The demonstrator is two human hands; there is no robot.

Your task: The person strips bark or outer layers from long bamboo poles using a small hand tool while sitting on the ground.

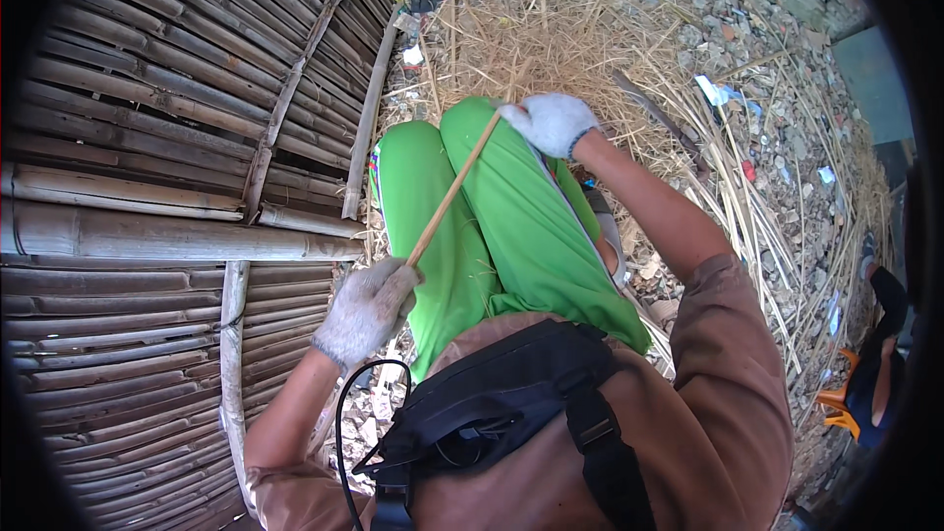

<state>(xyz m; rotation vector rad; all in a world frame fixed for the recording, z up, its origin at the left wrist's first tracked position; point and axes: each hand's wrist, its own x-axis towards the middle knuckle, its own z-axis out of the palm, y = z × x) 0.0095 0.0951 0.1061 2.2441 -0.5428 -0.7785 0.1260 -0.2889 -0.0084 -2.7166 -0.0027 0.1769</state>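
Note:
A thin tan bamboo stick (454,187) slants across my bent knees in green trousers (531,256). My left hand (370,310), in a soiled pale knitted glove, is closed around its lower end beside my left thigh. At the far end, over my right knee, my right hand (553,124) in a whiter glove closes on the stick with thumb and fingers. The palm side of the right hand is hidden, so whether it also holds a tool I cannot tell. Beyond the knees lies a heap of straw-coloured shavings (551,54).
A bamboo slat wall (167,138) stands close on my left. Split bamboo strips (742,192) and a dark branch (659,113) lie on rubble to the right. A black bag (492,393) is strapped across my front. Another person (880,354) sits by an orange stool (836,400) at far right.

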